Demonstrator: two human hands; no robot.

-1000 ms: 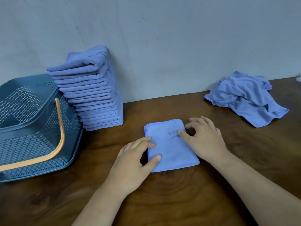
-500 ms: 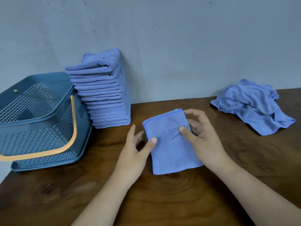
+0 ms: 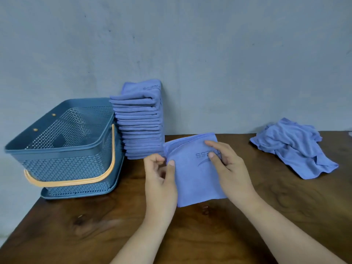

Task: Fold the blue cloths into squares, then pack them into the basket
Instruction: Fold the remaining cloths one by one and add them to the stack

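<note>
A folded blue cloth (image 3: 192, 174) with a dark logo is lifted off the table between both hands. My left hand (image 3: 160, 180) pinches its left edge, thumb on top. My right hand (image 3: 228, 168) grips its right side with the thumb over the logo and fingers behind. To the left, a tall stack of folded blue cloths (image 3: 141, 121) leans against the wall. A dark blue perforated basket (image 3: 62, 162) with an orange handle stands at the far left; no cloth shows inside it. A crumpled pile of unfolded blue cloths (image 3: 293, 147) lies at the right.
The dark wooden table (image 3: 209, 231) ends in a corner just left of the basket. A grey wall (image 3: 209, 63) runs along the back edge behind the stack and the pile.
Both hands went from pressing the folded cloth flat on the table to gripping its sides and lifting it. The cloth has risen and moved toward the stack.
</note>
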